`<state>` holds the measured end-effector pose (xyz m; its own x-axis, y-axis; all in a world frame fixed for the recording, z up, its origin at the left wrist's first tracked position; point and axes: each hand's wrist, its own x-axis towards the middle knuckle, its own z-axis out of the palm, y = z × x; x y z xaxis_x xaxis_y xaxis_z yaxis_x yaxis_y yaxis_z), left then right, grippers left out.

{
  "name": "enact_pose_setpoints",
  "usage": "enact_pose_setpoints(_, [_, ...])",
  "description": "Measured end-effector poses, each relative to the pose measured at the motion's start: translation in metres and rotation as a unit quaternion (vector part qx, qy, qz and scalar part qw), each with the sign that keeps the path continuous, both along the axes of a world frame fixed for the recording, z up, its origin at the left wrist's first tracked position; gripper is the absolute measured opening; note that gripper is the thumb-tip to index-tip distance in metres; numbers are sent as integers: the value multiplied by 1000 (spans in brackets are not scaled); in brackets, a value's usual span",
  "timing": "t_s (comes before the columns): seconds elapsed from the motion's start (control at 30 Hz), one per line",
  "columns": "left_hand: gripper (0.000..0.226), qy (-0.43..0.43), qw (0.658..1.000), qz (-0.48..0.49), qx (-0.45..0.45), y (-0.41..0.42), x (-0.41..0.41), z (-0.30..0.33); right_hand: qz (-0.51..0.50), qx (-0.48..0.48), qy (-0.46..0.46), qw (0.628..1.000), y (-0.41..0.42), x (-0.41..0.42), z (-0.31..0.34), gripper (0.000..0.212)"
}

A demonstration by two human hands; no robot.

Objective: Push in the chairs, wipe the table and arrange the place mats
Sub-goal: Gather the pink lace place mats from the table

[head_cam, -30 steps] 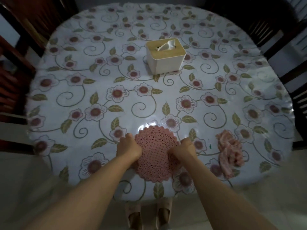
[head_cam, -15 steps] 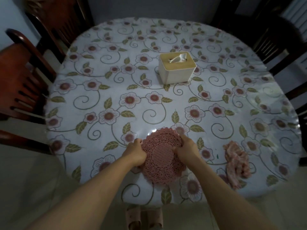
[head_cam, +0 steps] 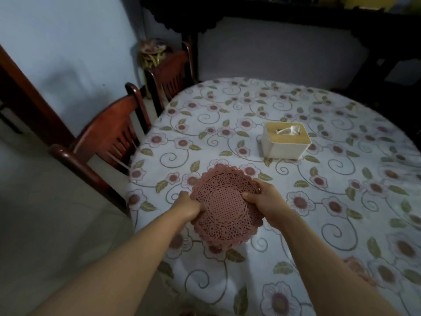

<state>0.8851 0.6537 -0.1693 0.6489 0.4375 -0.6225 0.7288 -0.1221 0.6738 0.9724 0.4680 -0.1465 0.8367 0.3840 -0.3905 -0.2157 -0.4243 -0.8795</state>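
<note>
A stack of round pink lace place mats [head_cam: 225, 206] is lifted a little above the round table with the floral cloth [head_cam: 296, 201]. My left hand [head_cam: 190, 207] grips the stack's left edge. My right hand [head_cam: 265, 199] grips its right edge, thumb on top. A pink cloth [head_cam: 357, 270] lies blurred near the table's front right edge. Two wooden chairs stand at the table's left side, a nearer one [head_cam: 107, 137] and a farther one [head_cam: 173, 71], both close to the table.
A white tissue box with a wooden lid [head_cam: 286, 141] stands near the table's middle. A dark sideboard [head_cam: 273, 19] runs along the back wall. A small stand with a decorated object [head_cam: 152, 53] is behind the farther chair. Pale floor lies to the left.
Both hands have lifted the place mats off the table and carried them leftward. My view has swung left and up, so the chairs and wall now show.
</note>
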Motion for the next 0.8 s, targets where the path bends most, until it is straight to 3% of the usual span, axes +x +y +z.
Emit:
enact_pose_setpoints(0.13, [15,-44,993,86,-72,29,-6,8,8,-23,-40,999,24,0,2,24])
enact_pose_setpoints(0.27, [16,-105,971,121,-179,55,-9,18,-34,-81,-145,985,56,1,6,44])
enact_pose_setpoints(0.43, [16,-114,942,67,-307,95,-8,22,-72,-54,-228,970,103,2,13,37])
enact_pose_setpoints(0.53, [15,-120,943,41,-309,131,-5,26,-74,-67,-280,955,142,-2,18,34])
enact_pose_setpoints(0.67, [33,-158,942,14,-296,190,4,29,-82,-83,-311,943,198,-6,21,32])
enact_pose_setpoints(0.8, [32,-178,943,-8,-282,229,12,28,-103,-100,-302,943,233,-4,20,30])
